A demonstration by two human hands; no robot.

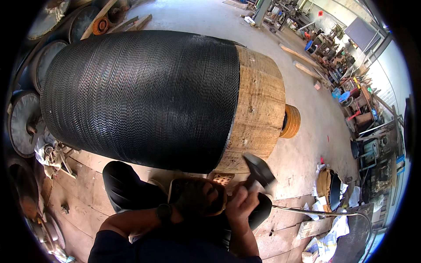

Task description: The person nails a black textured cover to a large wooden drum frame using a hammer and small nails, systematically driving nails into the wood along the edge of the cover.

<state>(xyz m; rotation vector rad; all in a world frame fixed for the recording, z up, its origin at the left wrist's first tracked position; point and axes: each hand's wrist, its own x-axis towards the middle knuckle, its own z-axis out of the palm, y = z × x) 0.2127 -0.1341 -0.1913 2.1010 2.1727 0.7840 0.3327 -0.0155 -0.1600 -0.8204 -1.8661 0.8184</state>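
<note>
A hammer [259, 170] with a dark metal head is in my right hand [241, 204], its fingers wrapped round the handle. The head is raised beside the lower right end of a huge drum-shaped roller. Black ridged winding [144, 96] covers most of that roller, and a bare wooden section [255, 101] forms its right end. My left hand [195, 199], dark and apparently gloved, is low in front of the roller with its fingers curled. What it holds is hidden in shadow. Around it lies a dark shape with a tan rim that I cannot name.
An orange-brown hub [291, 121] sticks out from the roller's right end. Large round drums [26, 122] stand along the left. A cable [315, 212] runs across the floor at lower right, near cloths and scraps [331, 236]. Wooden beams [298, 55] lie farther back by cluttered equipment.
</note>
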